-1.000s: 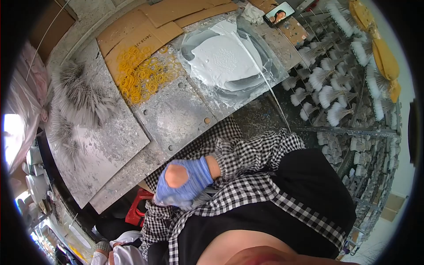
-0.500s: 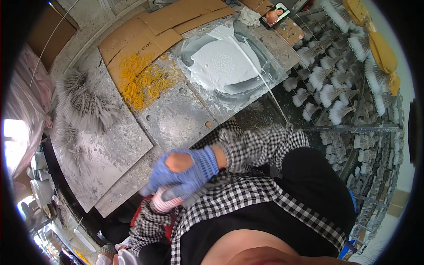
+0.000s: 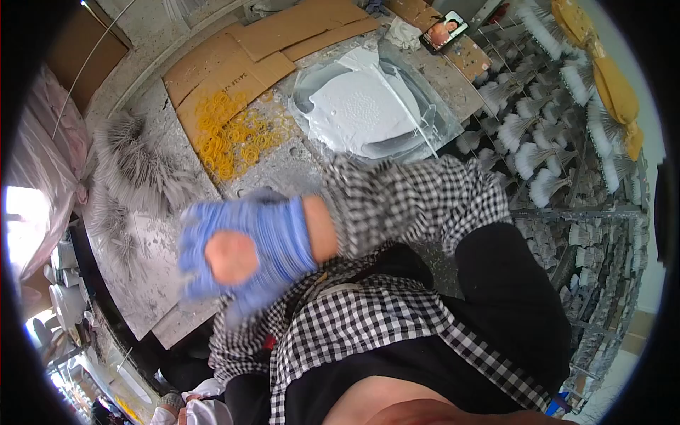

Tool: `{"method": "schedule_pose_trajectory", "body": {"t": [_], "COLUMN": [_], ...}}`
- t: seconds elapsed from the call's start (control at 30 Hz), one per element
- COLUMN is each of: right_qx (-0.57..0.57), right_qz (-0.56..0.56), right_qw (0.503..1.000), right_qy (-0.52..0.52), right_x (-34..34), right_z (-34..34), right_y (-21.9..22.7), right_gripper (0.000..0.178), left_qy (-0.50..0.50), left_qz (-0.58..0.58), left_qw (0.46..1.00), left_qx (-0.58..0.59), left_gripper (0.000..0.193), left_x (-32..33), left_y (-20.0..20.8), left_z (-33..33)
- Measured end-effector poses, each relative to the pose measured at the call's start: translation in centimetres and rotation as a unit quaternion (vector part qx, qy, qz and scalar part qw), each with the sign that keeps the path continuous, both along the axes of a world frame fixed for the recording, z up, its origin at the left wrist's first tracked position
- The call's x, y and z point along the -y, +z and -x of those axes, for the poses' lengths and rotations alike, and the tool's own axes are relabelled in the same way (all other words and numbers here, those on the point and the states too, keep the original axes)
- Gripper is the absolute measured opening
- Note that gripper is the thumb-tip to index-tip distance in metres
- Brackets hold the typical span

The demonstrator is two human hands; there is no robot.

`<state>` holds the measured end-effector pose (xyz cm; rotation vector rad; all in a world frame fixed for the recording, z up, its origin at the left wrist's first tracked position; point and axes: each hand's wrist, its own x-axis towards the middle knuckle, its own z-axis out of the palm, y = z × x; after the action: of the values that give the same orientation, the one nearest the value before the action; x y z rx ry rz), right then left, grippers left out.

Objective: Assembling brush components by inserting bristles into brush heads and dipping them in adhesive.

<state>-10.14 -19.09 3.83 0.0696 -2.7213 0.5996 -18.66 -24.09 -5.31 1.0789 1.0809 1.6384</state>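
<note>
My right hand [image 3: 237, 248] wears a blue knitted glove with a hole over its back. Its fingers point left, spread apart and smeared by motion, and I can make out nothing held in them. It hovers above the front of the metal-topped worktable [image 3: 134, 283]. My left hand is hidden beneath it; only the black-and-white checked left sleeve [image 3: 237, 343] shows. Left of my hands lies a pile of grey-white bristle tufts [image 3: 145, 166]. Beyond them are scattered yellow rubber bands [image 3: 223, 152].
A plastic-lined basin of white paste [image 3: 358, 106] stands at the back, a stick across it. Cardboard sheets [image 3: 301, 32] cover the rear edge. A phone [image 3: 445, 32] leans at back right. Racks of white-bristled brushes [image 3: 528, 138] fill the right side. Another person's sleeve [image 3: 205, 411] shows lower left.
My right hand has risen from near my lap, moving up and left over the table edge, and its fingers have spread. The left hand's striped cuff is now covered.
</note>
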Motion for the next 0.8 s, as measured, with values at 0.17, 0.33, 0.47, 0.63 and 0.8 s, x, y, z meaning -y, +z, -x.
{"method": "schedule_pose_trajectory", "body": {"t": [0.17,0.33,0.47,0.63,0.8], "right_qx": [-0.078,-0.141,-0.144,-0.182,-0.095], "right_qz": [0.156,0.229,0.107,0.337,0.213], "right_qw": [0.985,0.951,0.953,0.912,0.945], "right_qy": [-0.011,-0.151,-0.243,-0.147,-0.229], "right_x": [-1.4,-2.0,-0.1,1.4,1.1], "right_z": [1.0,-2.9,-4.3,-4.8,-6.4], "right_y": [-5.8,-4.5,-14.2,-17.8,-17.7], "right_gripper": [0.074,0.116,0.116,0.104,0.092], "left_qy": [0.034,0.082,0.062,-0.118,-0.178], "left_qz": [-0.036,-0.074,-0.037,0.099,0.115], "left_qw": [0.999,0.993,0.992,0.977,0.971], "left_qx": [-0.016,-0.029,-0.1,-0.144,-0.113], "left_gripper": [0.038,0.037,0.04,0.068,0.06], "left_x": [0.5,2.4,2.0,4.2,3.6], "left_y": [0.4,-0.2,-4.5,-6.7,-8.8], "left_z": [-2.5,0.6,1.4,3.4,6.2]}}
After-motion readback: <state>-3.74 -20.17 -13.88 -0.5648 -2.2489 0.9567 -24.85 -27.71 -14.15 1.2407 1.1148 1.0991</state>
